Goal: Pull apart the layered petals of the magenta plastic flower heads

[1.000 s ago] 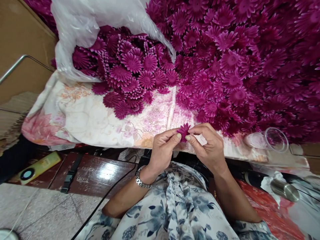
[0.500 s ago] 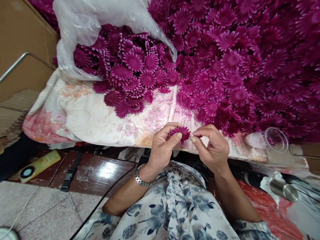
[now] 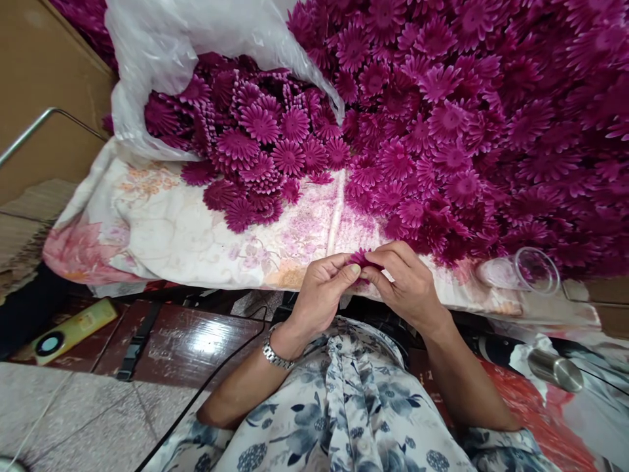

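Observation:
Between my two hands, just over the front edge of the cloth-covered table, is a magenta artificial flower head (image 3: 362, 256). My left hand (image 3: 323, 288) pinches it between thumb and fingers from the left. From the right, my right hand (image 3: 405, 278) closes thumb and fingertips on its petals. The fingers hide much of the flower. Beyond my hands lies a large heap of loose magenta flower heads (image 3: 449, 157). A smaller pile of stacked flower heads (image 3: 260, 147) spills from a white plastic bag (image 3: 152, 49) at the back left.
A clear plastic cup (image 3: 538, 271) lies tipped at the table's right front. The floral tablecloth (image 3: 167, 229) shows at left. Below are a yellow phone-like object (image 3: 76, 331), a black strap (image 3: 135, 344), a metal cylinder (image 3: 555, 370) and red plastic (image 3: 515, 400).
My right hand has moved left and its fingers now close on the flower's petals. My left hand keeps its pinch, and more of the flower is covered.

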The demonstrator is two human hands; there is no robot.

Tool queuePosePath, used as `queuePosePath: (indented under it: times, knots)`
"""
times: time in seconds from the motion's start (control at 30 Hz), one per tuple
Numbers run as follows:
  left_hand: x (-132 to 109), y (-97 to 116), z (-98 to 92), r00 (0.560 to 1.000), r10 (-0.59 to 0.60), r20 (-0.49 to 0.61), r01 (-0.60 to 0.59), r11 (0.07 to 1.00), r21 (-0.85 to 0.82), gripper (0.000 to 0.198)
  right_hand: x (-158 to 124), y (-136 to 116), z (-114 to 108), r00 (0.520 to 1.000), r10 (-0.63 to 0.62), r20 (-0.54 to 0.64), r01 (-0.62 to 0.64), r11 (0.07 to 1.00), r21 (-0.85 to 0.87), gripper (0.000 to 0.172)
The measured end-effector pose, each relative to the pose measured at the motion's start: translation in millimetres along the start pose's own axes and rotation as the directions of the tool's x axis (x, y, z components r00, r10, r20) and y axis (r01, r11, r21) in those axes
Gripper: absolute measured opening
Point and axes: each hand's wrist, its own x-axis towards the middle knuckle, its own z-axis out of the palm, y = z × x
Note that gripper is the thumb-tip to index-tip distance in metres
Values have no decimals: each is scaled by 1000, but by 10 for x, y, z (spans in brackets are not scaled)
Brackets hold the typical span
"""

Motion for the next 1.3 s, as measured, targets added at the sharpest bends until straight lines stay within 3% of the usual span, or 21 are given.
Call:
queuePosePath:
  times: [0.27, 0.4, 0.6, 0.77, 0.93, 1.13, 1.3]
  knots:
    - [16, -105, 2, 996, 86, -32, -83, 995, 62, 25, -59, 5, 92, 998, -20, -59, 15, 996, -92, 11]
    - [19, -133, -16, 996, 74, -52, -71, 995, 66, 26, -58, -4, 103, 998, 3, -65, -8, 996, -86, 12]
    - [30, -135, -35, 997, 78, 4, -77, 991, 110, 24, -54, -22, 117, 997, 36, -64, -44, 992, -117, 12]
    - [46, -121, -47, 991, 127, 35, -132, 962, 241, 13, -30, -19, 80, 998, 65, 3, -64, 993, -94, 13]
    - [61, -30, -67, 989, 136, 57, -146, 861, 487, 8, 15, -20, 26, 996, 69, 58, -64, 995, -83, 17]
    - [70, 117, -100, 989, -9, 146, -74, 832, 549, 10, 14, 9, -3, 998, 16, 55, -8, 991, -133, 15]
    - [42, 207, -127, 961, -150, 231, 29, 889, 457, 8, 92, 155, -195, 988, 68, -139, -91, 982, -164, 15]
